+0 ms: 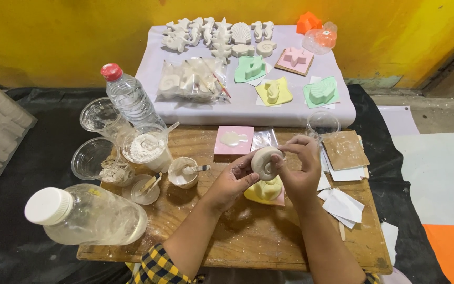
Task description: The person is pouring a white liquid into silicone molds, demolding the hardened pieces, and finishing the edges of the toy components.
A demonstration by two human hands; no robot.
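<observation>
On the floor lies a black sheet [38, 158], and on it stands a low wooden table [248, 236] dusted with white powder. Behind the table a white board [243, 100] carries rows of white plaster casts [219, 34], a clear bag of casts [193, 79] and coloured moulds in green [250, 68], yellow [273, 92] and pink [295, 59]. At the table's left a large plastic jar with a white lid [88, 215] lies on its side, near an upright water bottle with a red cap [130, 97] and several clear cups, one holding white powder [145, 147]. A small bowl of wet plaster with a stick [185, 172] sits beside them. A pink mould [233, 140] filled with white lies at the table's middle, a yellow mould [266, 192] just below the hands. The left hand [232, 181] and right hand [298, 171] are raised over the table, fingers closed on a round white plaster shell [265, 162] held between them, above the yellow mould.
</observation>
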